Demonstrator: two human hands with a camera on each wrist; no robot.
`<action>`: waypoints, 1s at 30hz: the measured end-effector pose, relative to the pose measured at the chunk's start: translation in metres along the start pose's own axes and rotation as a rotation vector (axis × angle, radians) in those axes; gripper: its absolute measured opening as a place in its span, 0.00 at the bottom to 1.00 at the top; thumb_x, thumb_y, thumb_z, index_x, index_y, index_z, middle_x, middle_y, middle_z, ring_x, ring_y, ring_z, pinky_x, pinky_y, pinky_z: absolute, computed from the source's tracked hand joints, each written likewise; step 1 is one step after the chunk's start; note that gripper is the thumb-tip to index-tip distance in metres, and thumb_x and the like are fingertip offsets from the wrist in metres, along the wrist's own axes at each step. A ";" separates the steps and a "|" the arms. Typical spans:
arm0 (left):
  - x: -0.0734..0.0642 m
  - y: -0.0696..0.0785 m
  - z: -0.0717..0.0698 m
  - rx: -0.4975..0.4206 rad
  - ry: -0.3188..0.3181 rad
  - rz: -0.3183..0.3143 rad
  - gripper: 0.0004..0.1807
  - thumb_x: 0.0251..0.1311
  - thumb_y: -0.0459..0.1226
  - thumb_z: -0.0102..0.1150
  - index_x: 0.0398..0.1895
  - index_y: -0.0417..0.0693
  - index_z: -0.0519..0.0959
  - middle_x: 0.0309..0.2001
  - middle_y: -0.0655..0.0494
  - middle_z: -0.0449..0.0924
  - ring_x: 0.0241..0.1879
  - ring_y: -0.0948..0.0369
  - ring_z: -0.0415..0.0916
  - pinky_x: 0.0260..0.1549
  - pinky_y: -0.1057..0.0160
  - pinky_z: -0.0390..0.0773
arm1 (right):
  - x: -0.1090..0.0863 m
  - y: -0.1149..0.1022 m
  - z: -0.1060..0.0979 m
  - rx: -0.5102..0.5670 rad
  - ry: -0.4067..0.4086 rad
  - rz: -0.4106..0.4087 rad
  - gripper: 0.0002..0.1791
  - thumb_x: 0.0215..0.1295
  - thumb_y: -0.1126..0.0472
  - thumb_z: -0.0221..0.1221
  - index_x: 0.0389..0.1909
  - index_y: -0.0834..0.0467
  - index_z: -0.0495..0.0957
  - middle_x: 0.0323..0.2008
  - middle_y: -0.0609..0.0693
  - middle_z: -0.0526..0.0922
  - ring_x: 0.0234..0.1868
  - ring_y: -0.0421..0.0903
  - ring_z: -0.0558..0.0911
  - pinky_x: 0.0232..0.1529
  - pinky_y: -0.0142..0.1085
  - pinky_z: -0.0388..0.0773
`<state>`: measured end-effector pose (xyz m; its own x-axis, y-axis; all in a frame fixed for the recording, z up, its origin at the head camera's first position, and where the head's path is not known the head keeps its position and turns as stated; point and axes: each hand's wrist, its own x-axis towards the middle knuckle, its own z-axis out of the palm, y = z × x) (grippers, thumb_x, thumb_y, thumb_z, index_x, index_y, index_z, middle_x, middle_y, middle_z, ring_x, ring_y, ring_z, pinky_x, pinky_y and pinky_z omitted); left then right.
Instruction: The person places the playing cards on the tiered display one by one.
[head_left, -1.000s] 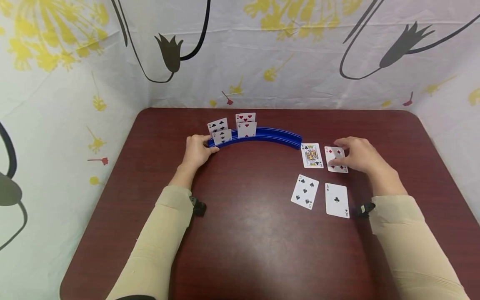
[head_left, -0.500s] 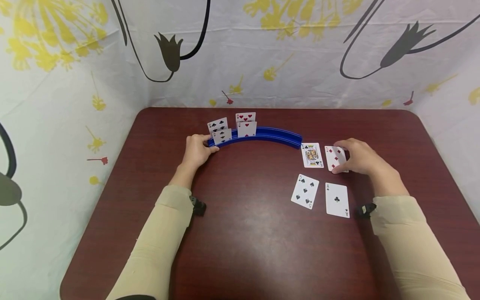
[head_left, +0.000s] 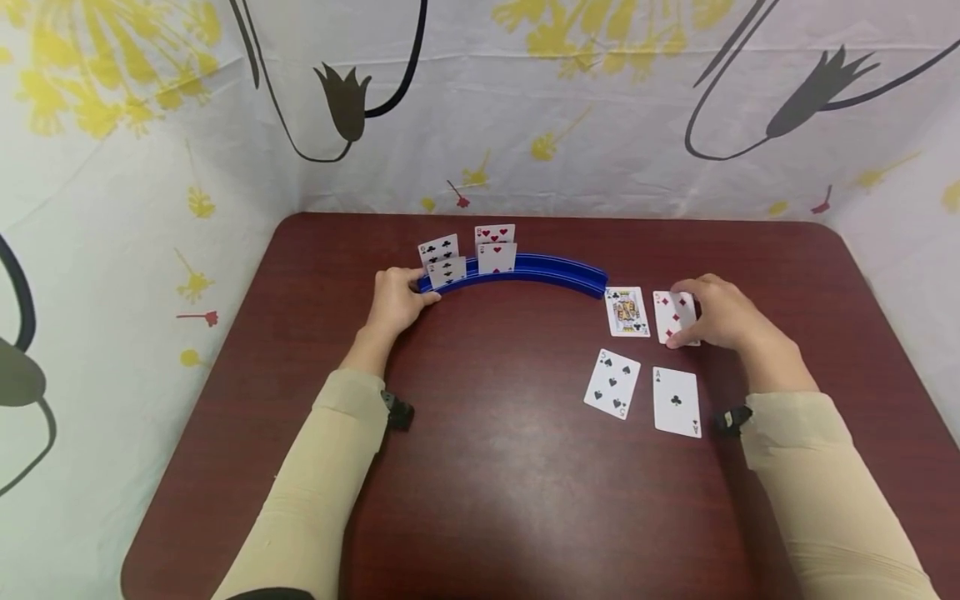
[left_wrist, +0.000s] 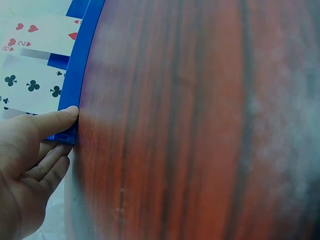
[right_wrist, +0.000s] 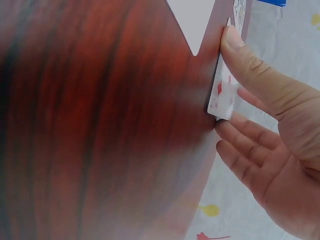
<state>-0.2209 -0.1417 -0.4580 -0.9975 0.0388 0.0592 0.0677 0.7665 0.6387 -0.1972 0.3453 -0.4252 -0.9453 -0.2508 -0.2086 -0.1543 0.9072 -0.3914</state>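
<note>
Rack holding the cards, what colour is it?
The rack is blue; it shows best in the head view.

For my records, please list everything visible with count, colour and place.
wooden table: one, brown, centre
curved plastic card rack: one, blue, far side
black-club cards: two, white, in rack's left end
red-heart cards: two, white, in rack beside clubs
king of clubs card: one, multicoloured, by rack's right end
five of diamonds: one, white, right of king
five of spades: one, white, near row, left
ace of clubs: one, white, near row, right
floral cloth: count unclear, white, around table
wrist devices: two, black, at wrists
sleeves: two, beige, bottom
left hand: one, pinching rack's left end
right hand: one, pinching five of diamonds
</note>
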 end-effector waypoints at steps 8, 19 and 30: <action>0.001 0.001 -0.002 -0.014 -0.005 -0.011 0.28 0.58 0.38 0.74 0.61 0.38 0.80 0.56 0.40 0.82 0.51 0.50 0.83 0.52 0.52 0.82 | -0.003 -0.003 0.001 0.055 0.086 0.037 0.52 0.42 0.61 0.82 0.67 0.74 0.65 0.59 0.74 0.61 0.57 0.72 0.66 0.57 0.67 0.66; 0.001 0.000 0.000 -0.019 -0.003 -0.008 0.27 0.58 0.39 0.74 0.60 0.40 0.82 0.55 0.41 0.83 0.52 0.51 0.83 0.52 0.53 0.82 | -0.006 0.005 -0.001 0.020 0.346 -0.109 0.15 0.59 0.72 0.68 0.47 0.70 0.80 0.34 0.67 0.81 0.32 0.60 0.78 0.36 0.55 0.72; 0.000 0.000 0.000 -0.018 0.001 0.001 0.27 0.58 0.38 0.75 0.60 0.39 0.81 0.56 0.40 0.82 0.52 0.50 0.83 0.52 0.53 0.81 | -0.009 -0.005 -0.008 -0.019 0.547 -0.106 0.09 0.66 0.63 0.67 0.42 0.64 0.84 0.29 0.65 0.86 0.31 0.63 0.84 0.31 0.62 0.72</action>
<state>-0.2210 -0.1418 -0.4580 -0.9974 0.0388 0.0600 0.0686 0.7549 0.6523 -0.1903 0.3456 -0.4144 -0.9349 -0.1336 0.3289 -0.2571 0.8936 -0.3678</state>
